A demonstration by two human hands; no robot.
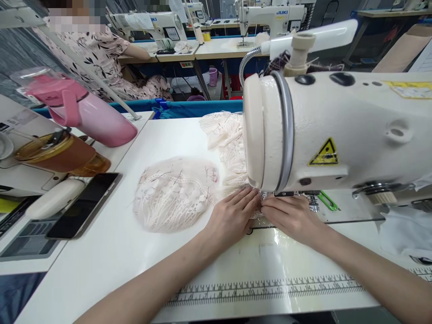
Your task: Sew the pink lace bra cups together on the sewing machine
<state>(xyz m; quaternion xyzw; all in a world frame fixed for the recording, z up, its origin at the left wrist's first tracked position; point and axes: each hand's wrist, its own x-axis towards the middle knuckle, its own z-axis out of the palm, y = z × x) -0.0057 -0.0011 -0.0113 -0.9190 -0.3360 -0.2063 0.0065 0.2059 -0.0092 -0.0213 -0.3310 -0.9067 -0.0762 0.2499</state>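
Far out to the left of the left hand's grip, on the neighbouring table (20,121), lie two drink containers on their sides — a pink bottle (97,118) with a handled lid and, just in front of it, an amber tumbler (64,155) that looks to hold a brown liquid; what the pink one holds cannot be told. A dark phone (84,204) lies below them, nearer the person. Closer, just left of that grip, a rounded heap of cream lace fabric (175,193) rests on the white table (111,252), and it runs on in gathered folds up behind the hands toward the sewing machine (337,130). The left hand (232,216) lies flat, fingers stretched forward and pressed down on the lace's edge; the right hand (292,217) does likewise, fingertips almost touching the left's, right under the machine head — neither closes round anything, both merely pin the cloth to the table. The lace looks very light, limp and open-worked, likely to snag or stretch — best held flat near its seam edge with spread fingers rather than pinched. Right of the right grip lie green thread snips (328,201). A printed ruler (270,288) runs along the table's near edge.
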